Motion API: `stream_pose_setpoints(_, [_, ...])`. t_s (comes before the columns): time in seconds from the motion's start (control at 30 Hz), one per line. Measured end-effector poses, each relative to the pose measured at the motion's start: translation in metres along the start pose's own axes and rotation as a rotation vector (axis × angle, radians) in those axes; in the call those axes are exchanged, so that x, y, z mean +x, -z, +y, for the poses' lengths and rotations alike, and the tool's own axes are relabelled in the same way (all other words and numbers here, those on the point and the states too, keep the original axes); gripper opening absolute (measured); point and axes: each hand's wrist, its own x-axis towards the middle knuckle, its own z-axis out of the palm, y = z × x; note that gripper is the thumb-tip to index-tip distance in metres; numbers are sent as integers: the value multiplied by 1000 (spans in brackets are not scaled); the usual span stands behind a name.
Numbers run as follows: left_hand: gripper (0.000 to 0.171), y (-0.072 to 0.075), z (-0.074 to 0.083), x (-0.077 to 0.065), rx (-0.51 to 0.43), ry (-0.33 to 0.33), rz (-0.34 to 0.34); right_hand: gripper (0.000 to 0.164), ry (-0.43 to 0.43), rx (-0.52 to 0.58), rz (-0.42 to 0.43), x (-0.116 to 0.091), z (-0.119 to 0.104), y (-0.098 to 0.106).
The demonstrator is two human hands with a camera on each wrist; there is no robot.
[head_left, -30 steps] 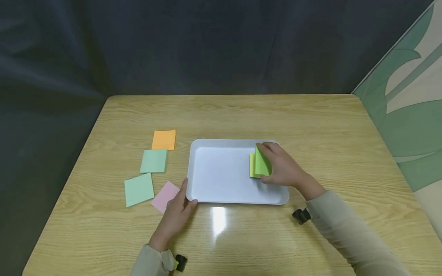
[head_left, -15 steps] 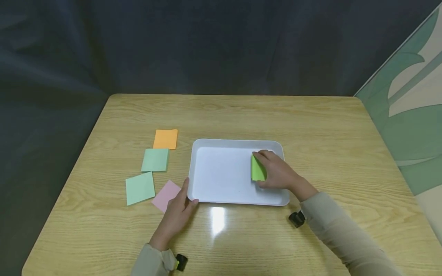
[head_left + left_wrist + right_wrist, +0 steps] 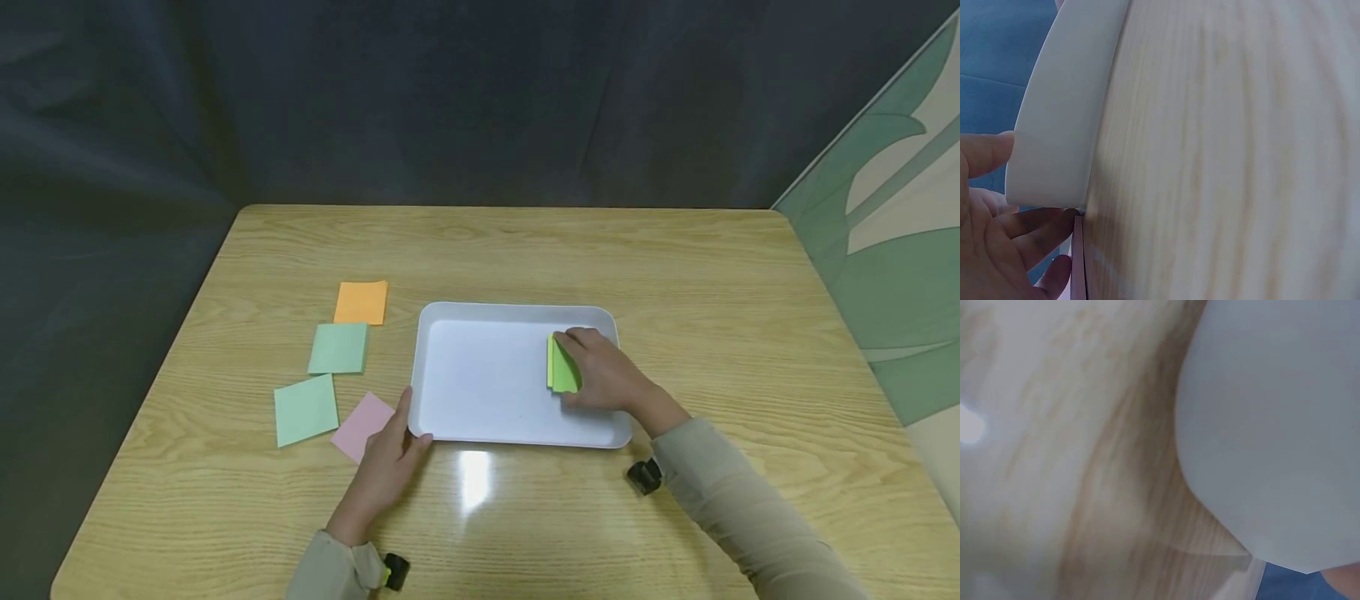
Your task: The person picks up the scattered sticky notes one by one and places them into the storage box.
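Right hand [image 3: 609, 372] pinches a lime green pad [image 3: 564, 371] of notes, fingers at its far edge and thumb at its near edge, the gap between them no wider than the pad. Left of those fingertips, a narrow strip of a yellow pad [image 3: 550, 362] shows past the green one; whether the two touch cannot be told. Both are within the walls of the white tray [image 3: 480, 375], toward its right end, and what shows of their faces looks plain.

Left hand [image 3: 386, 462] sits at the tray's near left corner, thumb and index finger spread, the index along the short side and the thumb against the near edge. Just left of this hand, and partly covered by it, lies a pink pad [image 3: 361, 427]. Farther left and beyond it come a lower mint pad [image 3: 306, 411], an upper mint pad [image 3: 337, 347] and an orange pad [image 3: 362, 302], in a row leading away from the hand on the wooden table [image 3: 487, 258].

From the left wrist, more fingers appear than the head view shows, reaching around the tray's corner, close beside the pink pad's thin edge. From the right wrist, the tray's outer wall hides the green and yellow pads, and only a sliver of skin shows past the rim.
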Motion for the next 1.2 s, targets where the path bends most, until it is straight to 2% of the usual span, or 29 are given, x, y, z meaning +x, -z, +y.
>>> stream_pose_setpoints(0.4, [66,0,0,-2,-10,9,-3,80,-14,-17,9,-3,0,-1])
stream_pose_setpoints(0.57, [66,0,0,-2,-5,10,1,75,-40,-7,65,-6,0,-2])
stream_pose_setpoints(0.77, [66,2,0,-2,8,6,1,65,-120,82,196,-17,7,-7])
stream_pose_setpoints(1.0, [65,1,-1,0,20,-41,25,68,-221,216,256,-32,11,-10])
stream_pose_setpoints(1.2, [66,-1,-2,3,11,-46,14,74,-285,263,274,-43,9,-12])
